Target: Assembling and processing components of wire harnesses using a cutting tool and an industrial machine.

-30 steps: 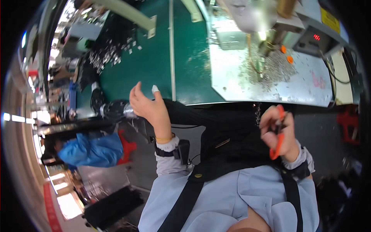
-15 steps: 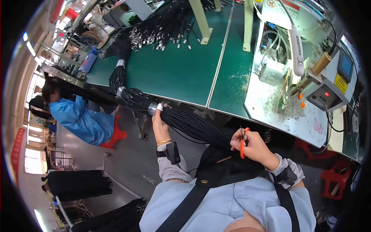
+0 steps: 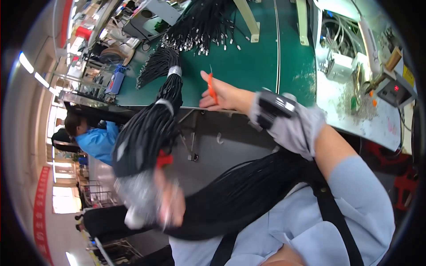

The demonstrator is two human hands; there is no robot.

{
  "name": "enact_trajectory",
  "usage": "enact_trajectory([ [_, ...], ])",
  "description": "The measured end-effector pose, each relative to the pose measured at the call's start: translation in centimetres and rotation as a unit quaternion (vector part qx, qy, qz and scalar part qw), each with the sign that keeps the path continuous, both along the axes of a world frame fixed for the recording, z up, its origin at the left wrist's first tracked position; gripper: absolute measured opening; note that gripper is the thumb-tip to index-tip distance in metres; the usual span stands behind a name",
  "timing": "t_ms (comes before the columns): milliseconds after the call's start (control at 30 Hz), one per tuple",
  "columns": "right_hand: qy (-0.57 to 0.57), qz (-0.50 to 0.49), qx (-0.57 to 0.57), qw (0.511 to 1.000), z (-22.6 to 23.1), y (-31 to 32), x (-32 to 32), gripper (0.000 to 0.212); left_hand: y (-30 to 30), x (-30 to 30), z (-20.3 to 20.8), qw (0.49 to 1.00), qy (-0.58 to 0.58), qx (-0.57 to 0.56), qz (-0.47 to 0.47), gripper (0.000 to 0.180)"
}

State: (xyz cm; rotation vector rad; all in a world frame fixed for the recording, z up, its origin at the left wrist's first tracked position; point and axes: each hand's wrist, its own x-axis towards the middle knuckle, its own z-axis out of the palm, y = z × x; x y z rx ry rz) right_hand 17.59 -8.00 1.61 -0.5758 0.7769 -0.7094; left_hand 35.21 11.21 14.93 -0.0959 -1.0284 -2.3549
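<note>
A long bundle of black cords [image 3: 142, 137] runs from the green table [image 3: 222, 62] down past my left side and back across my lap. Bands of shiny clear wrap bind it in places. My left hand [image 3: 171, 201], smeared by motion, is at the low bend of the bundle, beside a blurred mass of clear plastic film [image 3: 137, 195]. Its separate fingers do not show clearly. Stretched out over the table's front edge, my right hand [image 3: 222, 95] holds orange-handled scissors [image 3: 212, 88] hooked on its fingers, which are partly spread. The scissor blades point away from me.
More black cords with metal ends [image 3: 199, 42] lie at the back of the table. At right stands a machine [image 3: 392, 88] over a white, debris-strewn plate [image 3: 377, 124]. A person in blue [image 3: 95, 142] sits at far left. Black cords [image 3: 106, 221] hang on a rack at lower left.
My left hand has come down toward me, bringing the bundle with it. My right hand has swung from near my lap to the left and forward, carrying the scissors. The view has shifted.
</note>
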Motion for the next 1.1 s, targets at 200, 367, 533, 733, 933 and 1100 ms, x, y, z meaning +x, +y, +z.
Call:
enact_trajectory([
  [200,-0.274,-0.129,0.168,0.938,-1.0,-4.8,5.3,0.066,6.0,5.6,2.6,0.915,-0.293,0.005,0.276,0.037],
  [367,-0.296,-0.234,0.098,0.921,-0.7,-5.5,2.9,0.036,9.2,5.4,4.3,0.674,-0.512,-0.015,0.533,0.037],
  [533,-0.208,-0.259,0.010,0.943,1.4,0.2,-3.7,0.025,5.9,11.6,-0.8,0.441,-0.709,-0.188,0.517,0.038],
  [733,-0.251,-0.294,-0.062,0.920,2.6,12.1,-10.8,0.025,-0.9,13.8,-1.6,0.153,-0.714,-0.427,0.534,0.048],
  [933,-0.346,-0.245,-0.114,0.899,-0.3,19.2,-12.1,0.045,-14.3,8.8,2.7,0.075,-0.587,-0.512,0.622,0.049],
  [1100,-0.321,-0.282,-0.084,0.900,-0.4,17.7,-12.1,0.044,-30.3,1.6,-0.2,0.027,-0.446,-0.587,0.675,0.060],
])
